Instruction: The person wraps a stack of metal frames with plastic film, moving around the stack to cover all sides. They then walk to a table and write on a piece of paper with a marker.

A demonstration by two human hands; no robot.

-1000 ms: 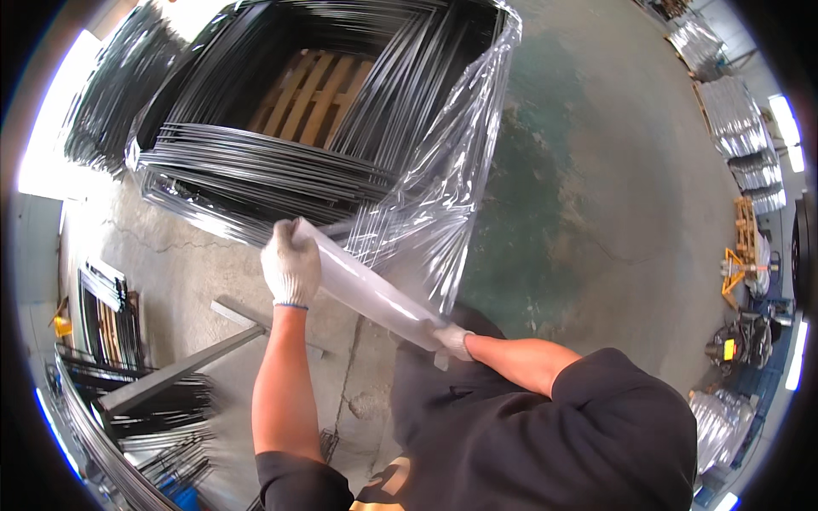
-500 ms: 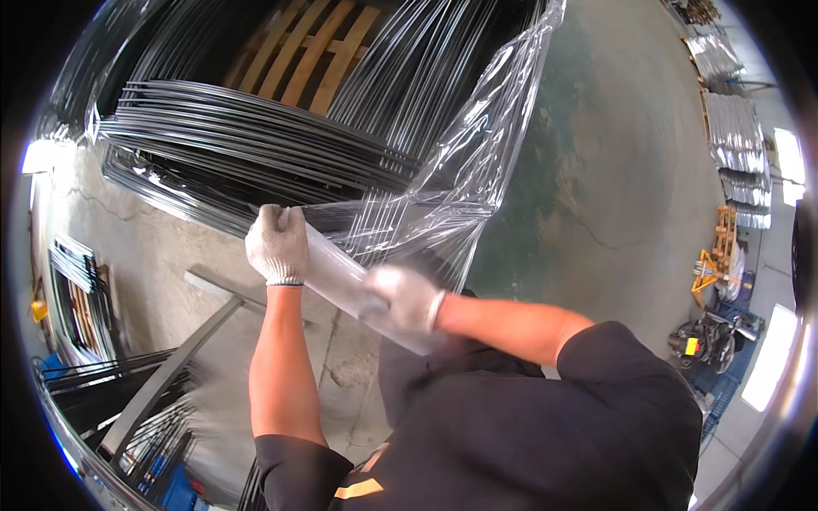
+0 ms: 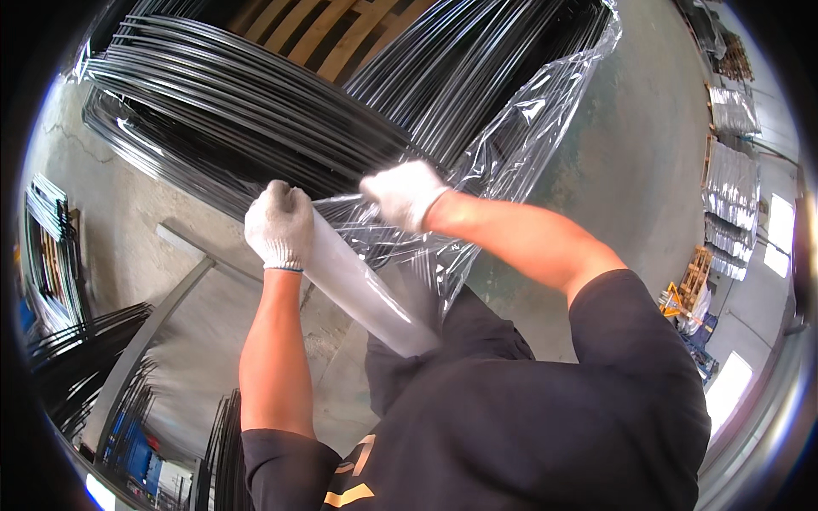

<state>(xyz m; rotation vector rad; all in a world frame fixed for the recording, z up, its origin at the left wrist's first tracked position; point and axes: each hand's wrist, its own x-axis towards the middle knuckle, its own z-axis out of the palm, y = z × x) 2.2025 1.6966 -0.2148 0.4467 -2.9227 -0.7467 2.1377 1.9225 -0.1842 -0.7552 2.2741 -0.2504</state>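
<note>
My left hand (image 3: 279, 226), in a white knitted glove, is closed round the upper end of a roll of clear stretch film (image 3: 362, 285). The roll slants down to the right, its lower end near my trousers. My right hand (image 3: 405, 195), gloved and slightly blurred, has its fingers curled in at the gathered film beside the roll. From there the pulled-out film (image 3: 520, 128) stretches up to the right, creased and shiny, along a stack of thin black metal rods or frames (image 3: 247, 111). The black stack's near corner lies just beyond both hands.
A wooden pallet (image 3: 328, 34) shows inside the black stack. A grey metal bar with a crosspiece (image 3: 158, 341) stands at lower left beside more black rods (image 3: 94, 349). Along the right wall are wrapped stacks (image 3: 731, 179) and a yellow pallet jack (image 3: 671, 300).
My right hand has moved from the roll's lower part up and away to the film near the stack. My left hand stays on the roll's upper end. The view has shifted slightly.
</note>
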